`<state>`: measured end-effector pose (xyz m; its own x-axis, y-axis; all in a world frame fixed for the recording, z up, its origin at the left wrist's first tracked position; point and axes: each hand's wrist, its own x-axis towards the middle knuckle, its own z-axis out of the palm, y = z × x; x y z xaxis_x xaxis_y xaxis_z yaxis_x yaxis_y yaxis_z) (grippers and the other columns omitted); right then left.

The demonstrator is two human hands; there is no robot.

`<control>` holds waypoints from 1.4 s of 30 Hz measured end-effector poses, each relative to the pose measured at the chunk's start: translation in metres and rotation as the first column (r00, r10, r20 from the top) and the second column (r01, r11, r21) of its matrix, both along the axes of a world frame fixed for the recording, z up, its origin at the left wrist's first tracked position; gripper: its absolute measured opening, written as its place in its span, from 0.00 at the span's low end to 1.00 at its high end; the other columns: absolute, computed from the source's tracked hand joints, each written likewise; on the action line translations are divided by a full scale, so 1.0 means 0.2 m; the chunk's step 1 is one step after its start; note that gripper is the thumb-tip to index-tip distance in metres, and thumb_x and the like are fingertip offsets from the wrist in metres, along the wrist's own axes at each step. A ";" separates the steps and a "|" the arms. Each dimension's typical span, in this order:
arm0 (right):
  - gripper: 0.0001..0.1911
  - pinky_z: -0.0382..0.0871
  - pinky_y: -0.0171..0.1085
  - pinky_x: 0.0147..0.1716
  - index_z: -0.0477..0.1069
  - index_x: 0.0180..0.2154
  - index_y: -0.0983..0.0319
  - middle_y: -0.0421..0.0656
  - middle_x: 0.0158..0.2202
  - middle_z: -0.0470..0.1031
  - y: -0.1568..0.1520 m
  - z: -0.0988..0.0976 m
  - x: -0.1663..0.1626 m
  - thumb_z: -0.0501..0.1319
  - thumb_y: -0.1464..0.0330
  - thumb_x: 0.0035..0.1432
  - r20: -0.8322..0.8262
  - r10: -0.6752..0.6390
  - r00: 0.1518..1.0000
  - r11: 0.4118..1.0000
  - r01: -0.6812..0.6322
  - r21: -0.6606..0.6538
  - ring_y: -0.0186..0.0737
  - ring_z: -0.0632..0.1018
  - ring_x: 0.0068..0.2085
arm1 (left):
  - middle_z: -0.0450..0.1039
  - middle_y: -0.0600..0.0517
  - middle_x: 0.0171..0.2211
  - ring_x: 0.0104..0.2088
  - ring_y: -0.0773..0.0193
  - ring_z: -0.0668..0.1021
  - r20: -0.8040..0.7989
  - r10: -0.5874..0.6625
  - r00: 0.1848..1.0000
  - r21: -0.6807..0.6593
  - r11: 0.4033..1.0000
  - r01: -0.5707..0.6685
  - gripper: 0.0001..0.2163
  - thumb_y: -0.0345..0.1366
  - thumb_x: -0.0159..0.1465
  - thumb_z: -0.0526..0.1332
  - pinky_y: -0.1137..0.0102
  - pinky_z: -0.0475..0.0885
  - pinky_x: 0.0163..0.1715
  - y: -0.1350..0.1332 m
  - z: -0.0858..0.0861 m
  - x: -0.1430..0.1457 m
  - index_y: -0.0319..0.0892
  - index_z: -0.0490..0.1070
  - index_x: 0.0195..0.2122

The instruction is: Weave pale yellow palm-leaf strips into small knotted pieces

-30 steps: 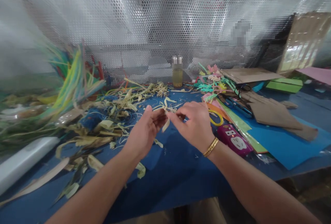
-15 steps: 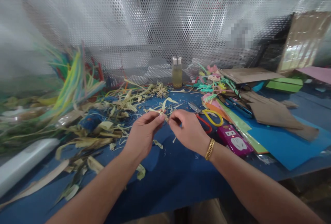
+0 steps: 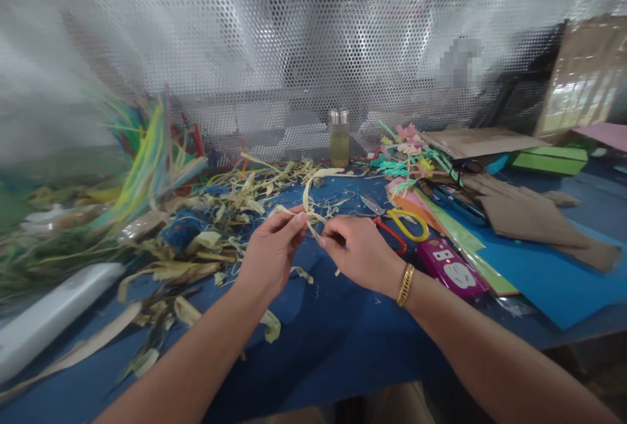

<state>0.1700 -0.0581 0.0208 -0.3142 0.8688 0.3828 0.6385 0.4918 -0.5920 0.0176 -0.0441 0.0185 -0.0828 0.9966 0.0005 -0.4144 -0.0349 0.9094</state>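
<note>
Over the middle of the blue table, my left hand [image 3: 274, 247] pinches pale dried-leaf strips [image 3: 307, 198] between thumb and forefinger. One strip curls up and away from the fingers. My right hand [image 3: 360, 251], with a gold bracelet [image 3: 405, 285] at its wrist, closes on a strip end just right of the left fingertips. Scissors with red and yellow handles [image 3: 409, 225] lie open to the right of my right hand. A small curled leaf scrap [image 3: 302, 274] lies on the table below the hands.
Dried leaves [image 3: 191, 274] and colourful strips [image 3: 147, 156] heap up on the left, beside a white bar [image 3: 59, 319]. On the right lie a purple power socket [image 3: 453, 268], blue paper [image 3: 553, 287] and brown cardboard [image 3: 533, 215]. A bottle [image 3: 339, 140] stands before a perforated metal panel [image 3: 235, 51].
My right hand has drawn slightly away from the left, so more of the strip shows between them. The upper strip now stands higher. The whole view has shifted a little.
</note>
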 end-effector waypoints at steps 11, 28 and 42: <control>0.11 0.61 0.43 0.46 0.72 0.42 0.59 0.46 0.42 0.76 0.03 0.00 0.03 0.61 0.64 0.58 -0.140 -0.194 0.971 0.955 0.219 0.201 0.45 0.73 0.45 | 0.76 0.51 0.31 0.30 0.71 0.75 0.135 -0.247 0.960 -0.059 0.965 0.256 0.11 0.34 0.54 0.68 0.78 0.71 0.31 -0.01 0.01 -0.01 0.38 0.78 0.39; 0.08 0.57 0.42 0.45 0.71 0.26 0.59 0.38 0.31 0.75 -0.01 0.05 0.02 0.60 0.67 0.58 -0.126 -0.203 0.971 0.951 0.226 0.209 0.38 0.72 0.36 | 0.67 0.57 0.20 0.19 0.74 0.68 -0.037 -0.233 0.972 -0.164 0.961 0.224 0.11 0.37 0.51 0.71 0.78 0.64 0.21 -0.03 0.02 0.00 0.39 0.69 0.23; 0.16 0.60 0.40 0.41 0.73 0.24 0.59 0.41 0.29 0.77 0.03 0.05 0.06 0.57 0.61 0.61 -0.120 -0.196 0.973 0.970 0.210 0.122 0.39 0.74 0.36 | 0.71 0.53 0.24 0.24 0.71 0.71 -0.028 -0.237 0.971 -0.173 0.958 0.228 0.12 0.43 0.54 0.68 0.76 0.68 0.26 -0.01 0.02 -0.02 0.39 0.73 0.28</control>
<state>0.1816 -0.0519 0.0314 -0.0877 0.8492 0.5207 0.6700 0.4371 -0.6000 0.0127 -0.0454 0.0219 0.1472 0.9744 -0.1699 -0.3491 0.2119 0.9128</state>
